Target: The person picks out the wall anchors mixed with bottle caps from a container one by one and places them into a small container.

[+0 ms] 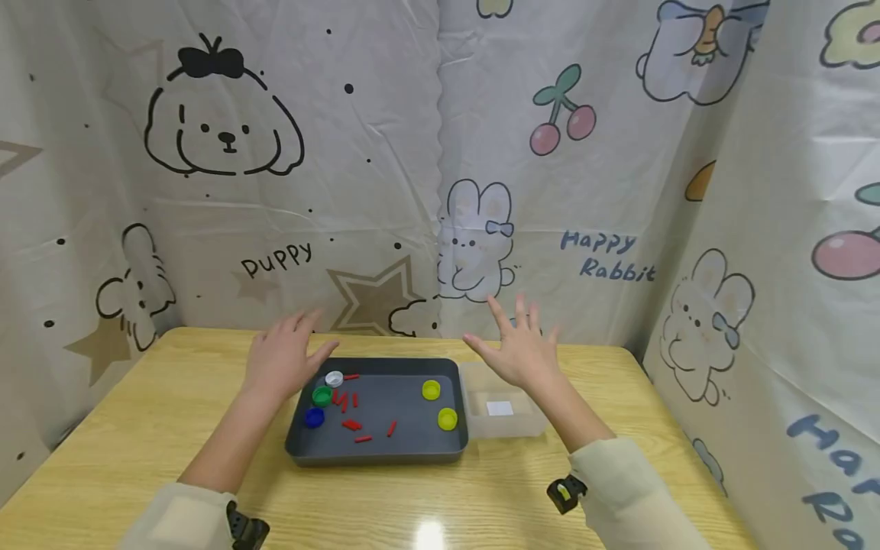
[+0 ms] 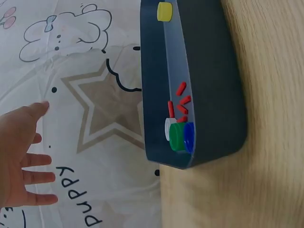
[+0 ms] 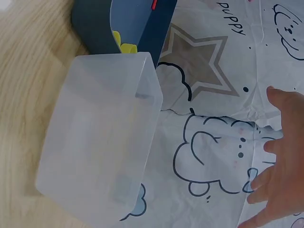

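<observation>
Both hands are raised with fingers spread, holding nothing. My left hand (image 1: 280,355) is above the left end of a dark grey tray (image 1: 406,458). Over a translucent plastic box (image 1: 529,428), beside the tray's right end, hangs my right hand (image 1: 521,350). Inside the tray at left stand a white cap (image 1: 334,379), a green cap (image 1: 321,396) and a blue cap (image 1: 314,417). Two yellow caps lie toward the right, an upper yellow cap (image 1: 431,389) and a lower yellow cap (image 1: 448,418). Several small red sticks (image 1: 363,439) are scattered between them.
The tray and box stand on a light wooden table (image 1: 357,504). A printed curtain (image 1: 385,153) hangs behind the table and along its sides. A white label (image 1: 499,408) shows on the box. Each wrist wears a small black camera, such as the right camera (image 1: 567,493).
</observation>
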Demonstrator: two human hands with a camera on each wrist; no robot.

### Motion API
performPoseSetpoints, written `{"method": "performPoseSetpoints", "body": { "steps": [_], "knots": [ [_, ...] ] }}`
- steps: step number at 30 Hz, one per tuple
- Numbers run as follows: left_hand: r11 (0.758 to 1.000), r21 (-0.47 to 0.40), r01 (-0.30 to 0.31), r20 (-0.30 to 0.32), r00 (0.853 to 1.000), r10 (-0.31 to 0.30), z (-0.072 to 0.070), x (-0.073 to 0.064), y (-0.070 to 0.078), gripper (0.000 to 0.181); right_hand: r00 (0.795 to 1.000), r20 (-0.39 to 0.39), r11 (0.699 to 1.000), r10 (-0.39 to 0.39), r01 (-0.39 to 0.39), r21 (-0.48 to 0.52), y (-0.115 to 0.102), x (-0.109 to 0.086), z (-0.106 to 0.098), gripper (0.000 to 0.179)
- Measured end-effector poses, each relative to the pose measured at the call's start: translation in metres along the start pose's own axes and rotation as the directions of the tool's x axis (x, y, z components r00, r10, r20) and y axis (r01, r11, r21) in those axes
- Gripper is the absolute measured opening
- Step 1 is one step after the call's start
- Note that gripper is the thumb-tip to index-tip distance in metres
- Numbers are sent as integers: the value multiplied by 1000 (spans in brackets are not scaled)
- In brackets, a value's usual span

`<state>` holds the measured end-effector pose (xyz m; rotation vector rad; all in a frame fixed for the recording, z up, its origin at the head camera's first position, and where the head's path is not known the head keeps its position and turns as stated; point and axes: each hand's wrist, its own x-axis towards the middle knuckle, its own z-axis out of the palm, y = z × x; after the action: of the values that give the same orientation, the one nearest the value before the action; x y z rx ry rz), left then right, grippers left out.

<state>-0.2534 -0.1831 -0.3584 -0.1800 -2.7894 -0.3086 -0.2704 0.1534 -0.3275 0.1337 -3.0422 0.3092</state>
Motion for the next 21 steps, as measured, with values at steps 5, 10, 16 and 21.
{"method": "performPoseSetpoints", "body": {
  "steps": [5,10,16,21],
  "knots": [
    [999,-32,0,-3,1000,0,3,-7,-11,58,1000,4,999,5,-6,44,3,-1,5,84],
    [996,-79,32,21,999,-31,9,-11,-22,56,997,-65,996,-32,37,76,8,-3,13,81],
    [987,-134,82,68,995,-74,15,-17,-30,56,987,-155,990,-38,59,130,9,-7,25,75],
    [980,-165,110,92,991,-96,20,-20,-35,55,988,-149,977,-29,60,207,9,-10,36,71]
  ]
}}
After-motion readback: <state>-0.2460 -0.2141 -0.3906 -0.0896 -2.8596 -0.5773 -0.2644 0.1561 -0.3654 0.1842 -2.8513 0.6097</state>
